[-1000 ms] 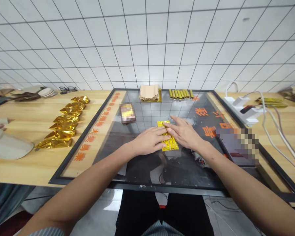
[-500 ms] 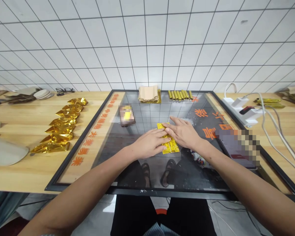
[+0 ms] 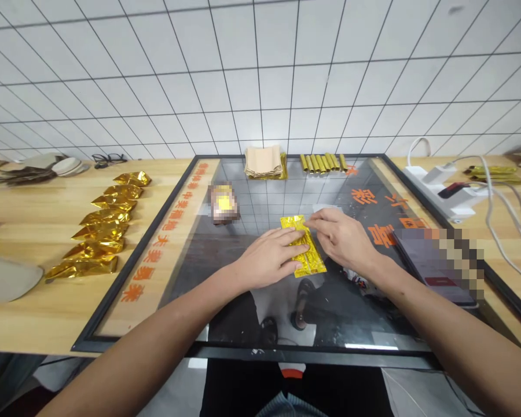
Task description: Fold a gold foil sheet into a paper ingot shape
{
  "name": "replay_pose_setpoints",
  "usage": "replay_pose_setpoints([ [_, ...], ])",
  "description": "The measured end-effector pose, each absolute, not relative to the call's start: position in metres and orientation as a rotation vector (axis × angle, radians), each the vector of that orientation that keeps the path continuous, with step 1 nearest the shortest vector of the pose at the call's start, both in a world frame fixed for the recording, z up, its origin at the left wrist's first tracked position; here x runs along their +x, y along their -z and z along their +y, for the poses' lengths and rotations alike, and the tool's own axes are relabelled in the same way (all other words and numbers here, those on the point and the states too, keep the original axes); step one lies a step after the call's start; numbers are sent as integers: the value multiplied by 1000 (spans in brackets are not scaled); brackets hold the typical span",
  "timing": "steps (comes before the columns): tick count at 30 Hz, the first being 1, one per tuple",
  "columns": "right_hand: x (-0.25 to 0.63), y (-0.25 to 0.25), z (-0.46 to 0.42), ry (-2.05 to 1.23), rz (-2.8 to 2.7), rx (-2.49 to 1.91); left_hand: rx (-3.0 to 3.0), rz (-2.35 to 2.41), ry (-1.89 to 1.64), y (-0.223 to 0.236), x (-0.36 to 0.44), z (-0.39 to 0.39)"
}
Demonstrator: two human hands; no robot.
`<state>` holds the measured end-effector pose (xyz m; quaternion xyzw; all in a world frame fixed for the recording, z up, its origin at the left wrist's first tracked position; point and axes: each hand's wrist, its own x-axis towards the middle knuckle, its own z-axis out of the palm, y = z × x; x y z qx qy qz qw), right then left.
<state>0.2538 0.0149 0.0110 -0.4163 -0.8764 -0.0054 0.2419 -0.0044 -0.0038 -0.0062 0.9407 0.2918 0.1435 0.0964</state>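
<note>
A flat, crinkled gold foil packet (image 3: 309, 259) lies on the glass-topped panel in front of me. My left hand (image 3: 271, 255) rests on its left part, fingers stretched out and slightly apart, pressing it from above. At the packet's upper right edge is my right hand (image 3: 341, 237), its fingers curled and the thumb and forefinger pinched together at the foil. The exact grip of those fingertips is partly hidden. Beyond my hands stand a stack of brown paper pieces (image 3: 263, 161) and a row of small gold rolls (image 3: 323, 163).
Several puffed gold foil packs (image 3: 98, 231) line the wooden table at left. A blurred-out item (image 3: 223, 204) sits on the black-framed panel (image 3: 125, 255). To the right are a phone (image 3: 434, 266), a white power strip (image 3: 454, 202) and loose cables (image 3: 490, 220). Eyeglasses (image 3: 108, 160) lie far left.
My right hand has lifted off the packet's top and curled its fingers at the upper right edge. The packet now lies more slanted. My left hand stays on it. The view has shifted slightly.
</note>
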Motion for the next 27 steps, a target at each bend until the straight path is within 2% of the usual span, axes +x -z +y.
replay_pose_setpoints([
  [7,254,-24,11,79,-2328,-1148,2819,1279,-445,1,14,-14],
  [12,257,-30,8,71,-2340,-1170,2872,1183,-536,-5,0,-8],
  [17,257,-34,8,88,-2350,-1210,2921,1057,-391,-5,-6,-5],
  [23,259,-35,7,192,-2366,-1121,2938,1321,-249,-8,13,-15],
  [27,259,-37,6,212,-2406,-1116,2926,1419,-282,-6,18,-18],
])
